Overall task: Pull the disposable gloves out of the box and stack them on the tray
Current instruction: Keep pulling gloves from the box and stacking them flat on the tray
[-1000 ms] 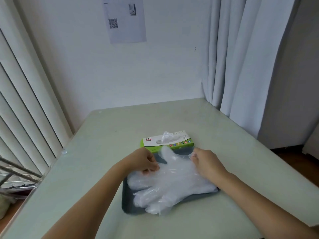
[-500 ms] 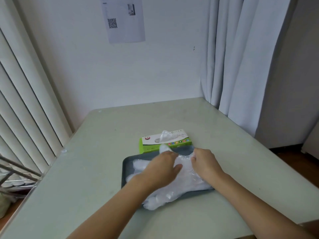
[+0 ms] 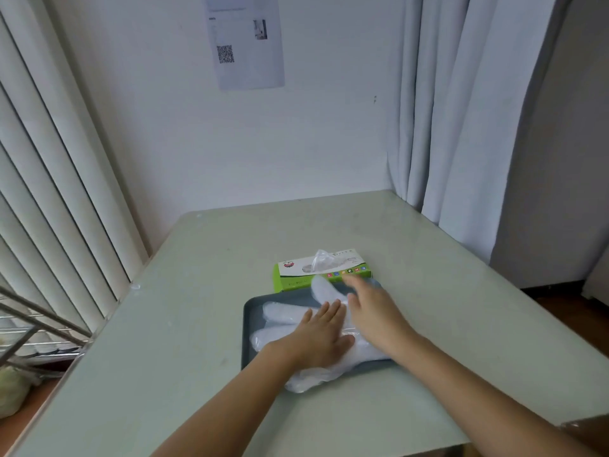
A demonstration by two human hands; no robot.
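Note:
A green and white glove box (image 3: 321, 271) lies on the table just behind a dark grey tray (image 3: 250, 328), with a clear glove (image 3: 321, 260) poking out of its top slot. A pile of clear disposable gloves (image 3: 283, 313) lies on the tray and hangs over its near edge. My left hand (image 3: 321, 339) rests flat on the pile with straight fingers. My right hand (image 3: 370, 308) is stretched forward over the pile, fingers straight and blurred, their tips near the front of the box. It holds nothing.
The pale green table (image 3: 445, 308) stands in a corner. Vertical blinds (image 3: 56, 192) hang at the left, curtains (image 3: 461, 127) at the right. A paper sheet (image 3: 245, 41) is stuck to the back wall. A metal rack (image 3: 29, 328) stands off the table's left edge.
My left hand has flattened onto the glove pile on the tray. My right hand has let go of the glove's edge and moved forward toward the box.

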